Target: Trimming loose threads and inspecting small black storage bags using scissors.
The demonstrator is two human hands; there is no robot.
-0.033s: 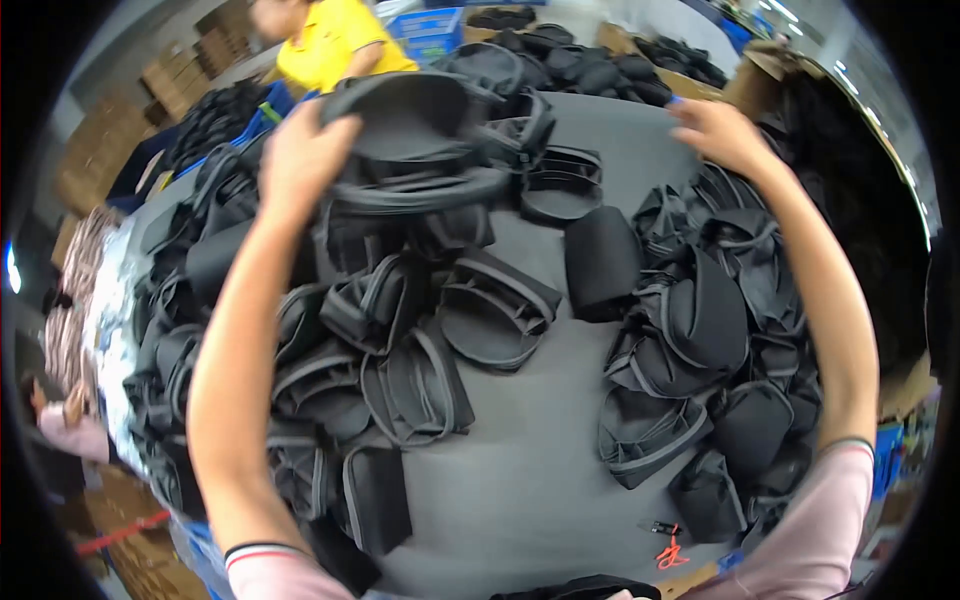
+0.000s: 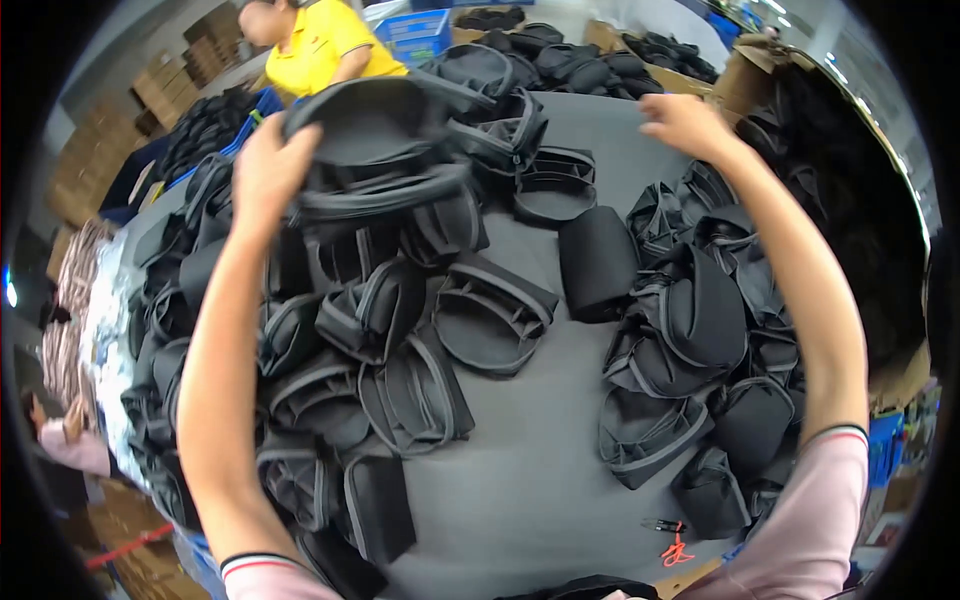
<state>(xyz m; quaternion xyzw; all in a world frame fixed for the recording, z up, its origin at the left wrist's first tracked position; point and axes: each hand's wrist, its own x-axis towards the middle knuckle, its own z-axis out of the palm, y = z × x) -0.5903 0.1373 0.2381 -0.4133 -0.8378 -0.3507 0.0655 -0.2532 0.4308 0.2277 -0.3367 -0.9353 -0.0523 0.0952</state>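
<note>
My left hand (image 2: 272,170) is closed on the left edge of a black zippered pouch (image 2: 372,125), held above the other pouches at the far left of the table. Its rounded inside faces up, and its zipper rim runs along the near side; motion smears it a little. Out at the far right, my right hand (image 2: 690,127) is raised over the table's far edge. Its fingers are bent, thumb and forefinger apart, with nothing seen between them. Below the held pouch lie more black pouches, among them one with its mouth open (image 2: 492,315).
Black pouches crowd the right side (image 2: 690,310). On the grey tabletop (image 2: 520,440), thread snips with an orange cord (image 2: 676,545) lie near the front. A large carton (image 2: 765,60) stands at the right. Beyond the table are a blue crate (image 2: 415,38) and a person in yellow (image 2: 325,45).
My left hand has moved left with the pouch. My right hand has also shifted slightly left. The view has turned a little, and the pouches on the table stay put.
</note>
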